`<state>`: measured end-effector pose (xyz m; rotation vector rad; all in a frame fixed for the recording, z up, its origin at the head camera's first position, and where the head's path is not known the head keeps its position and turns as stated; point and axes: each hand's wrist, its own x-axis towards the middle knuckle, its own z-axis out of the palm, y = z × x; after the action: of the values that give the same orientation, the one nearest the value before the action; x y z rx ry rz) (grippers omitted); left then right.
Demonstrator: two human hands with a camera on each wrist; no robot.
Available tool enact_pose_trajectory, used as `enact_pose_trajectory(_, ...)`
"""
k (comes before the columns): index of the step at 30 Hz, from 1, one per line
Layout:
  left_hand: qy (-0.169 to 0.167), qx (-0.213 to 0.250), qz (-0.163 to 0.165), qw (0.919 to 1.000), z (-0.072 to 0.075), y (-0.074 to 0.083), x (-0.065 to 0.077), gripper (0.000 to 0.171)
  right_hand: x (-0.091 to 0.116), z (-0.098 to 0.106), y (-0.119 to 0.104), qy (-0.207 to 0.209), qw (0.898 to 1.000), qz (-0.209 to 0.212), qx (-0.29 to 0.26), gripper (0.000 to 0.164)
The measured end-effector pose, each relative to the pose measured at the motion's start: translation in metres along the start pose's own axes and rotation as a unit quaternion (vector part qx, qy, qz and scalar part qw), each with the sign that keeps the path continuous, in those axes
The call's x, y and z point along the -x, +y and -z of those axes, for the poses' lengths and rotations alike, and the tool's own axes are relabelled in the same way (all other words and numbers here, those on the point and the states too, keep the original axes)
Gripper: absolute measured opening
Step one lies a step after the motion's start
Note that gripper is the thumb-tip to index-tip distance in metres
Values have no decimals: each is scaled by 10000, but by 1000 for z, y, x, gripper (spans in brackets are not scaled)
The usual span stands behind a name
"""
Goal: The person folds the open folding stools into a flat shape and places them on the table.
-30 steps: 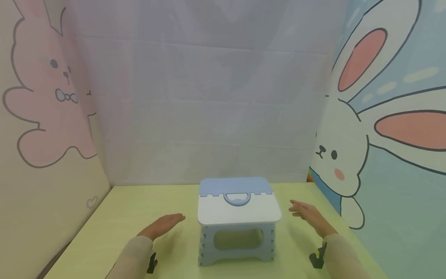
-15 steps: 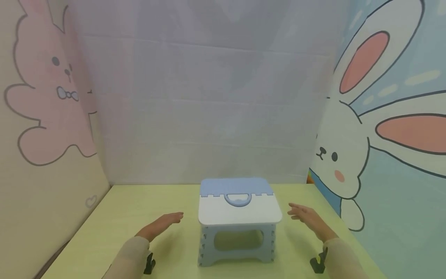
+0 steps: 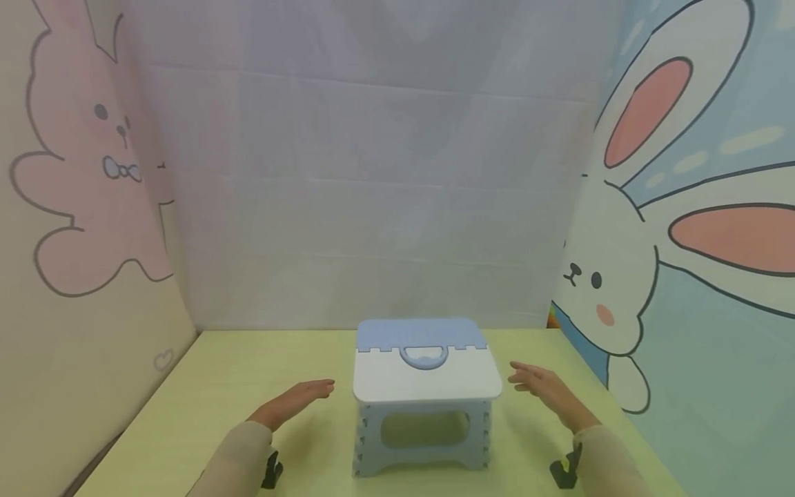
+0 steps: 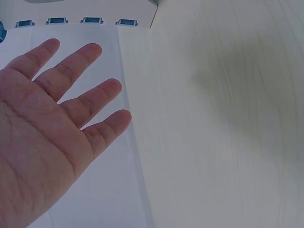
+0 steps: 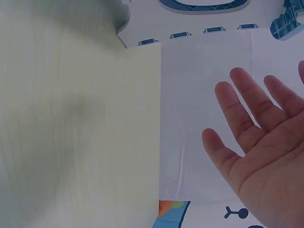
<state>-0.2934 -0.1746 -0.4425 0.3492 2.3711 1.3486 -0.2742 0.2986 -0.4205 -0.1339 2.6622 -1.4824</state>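
A folding step stool (image 3: 427,376) stands unfolded and upright in the middle of the table, with a white and blue top and pale grey-blue legs. A blue carry handle (image 3: 424,363) lies flat in its top. To the left of the stool is my left hand (image 3: 295,402), fingers extended, apart from it and holding nothing. My right hand (image 3: 551,392) hovers on the other side, also apart from the stool, its fingers spread. Both wrist views show bare palms, the left palm (image 4: 42,137) and the right palm (image 5: 275,152), with part of the stool's side behind.
The pale yellow table (image 3: 267,352) runs back to a white sheet wall (image 3: 373,207). A panel with a pink rabbit (image 3: 99,172) borders the left, and one with a white rabbit (image 3: 615,269) borders the right.
Both hands have shifted only slightly, drawing a little nearer to the stool's sides. The stool has stayed where it was.
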Motion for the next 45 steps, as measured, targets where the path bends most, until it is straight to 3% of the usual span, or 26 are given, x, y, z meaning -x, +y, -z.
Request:
enact_pose_trajectory(7, -210, 35, -289, 9994, -1, -5, -5, 66, 4, -2, 1, -122, 9999, -37, -28, 55)
enact_pose_trajectory(12, -305, -229, -483, 9981, -1, -5, -10, 67, 7, -4, 1, -164, 9998, 57, -32, 55)
enact_pose_trajectory(26, -181, -139, -288, 9993, -10, 3, -20, 57, 8, -5, -1, -440, 9978, 482, -145, 50)
enact_pose_trajectory(35, -347, 153, -895, 9953, -16, 6, -16, 61, 8, -11, -4, -397, 9973, 405, -461, 55)
enact_pose_trajectory(41, -283, 151, -772, 9965, -17, 9, -15, 61, 7, -17, -7, -477, 9963, 453, -545, 57)
enact_pose_trajectory(45, -422, 174, -701, 9965, -23, 13, -15, 63, 5, -21, -6, -425, 9963, 387, -647, 56)
